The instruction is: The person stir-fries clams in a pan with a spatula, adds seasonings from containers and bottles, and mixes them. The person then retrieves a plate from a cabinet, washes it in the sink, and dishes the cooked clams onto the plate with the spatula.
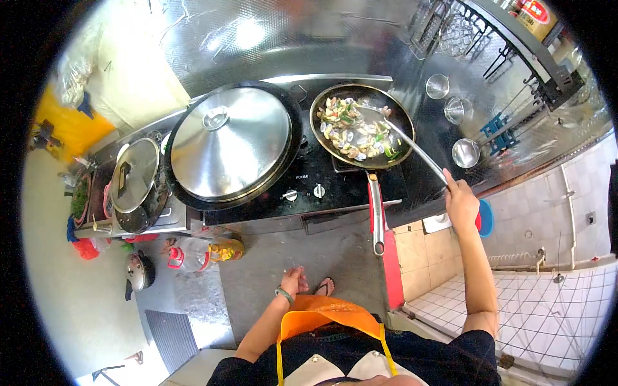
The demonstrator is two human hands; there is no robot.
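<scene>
Head view: a spatula point(418, 152) in the pan point(400, 114) of clams point(349, 143) is gripped by the right hand point(461, 201); the left hand point(293, 281) is held half-curled, empty.

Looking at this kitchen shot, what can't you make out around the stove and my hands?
- Contents of the large wok: head view, covered by the steel lid.
- Any flame beneath the frying pan: head view, hidden by the pan.
- Palm of the right hand: head view, turned away around the utensil handle.
- Markings around the stove knobs: head view, too small.
- Black thing far right: head view, cut off by the edge.
</scene>
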